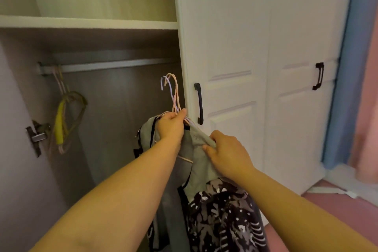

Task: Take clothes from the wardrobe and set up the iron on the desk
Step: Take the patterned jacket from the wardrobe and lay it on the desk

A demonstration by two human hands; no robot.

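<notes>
My left hand grips a bunch of pink and lilac hangers by their necks, their hooks off the rail and free in the air. Grey clothes hang from them, with a black-and-white patterned garment lower down. My right hand pinches the grey fabric at the shoulder, just right of my left hand. All of this is in front of the open wardrobe, near its right side. No iron or desk is in view.
The metal rail runs across the wardrobe under a shelf. A hanger with yellow and olive straps hangs at the rail's left end. Shut white doors with black handles stand to the right; a pink floor lies beyond.
</notes>
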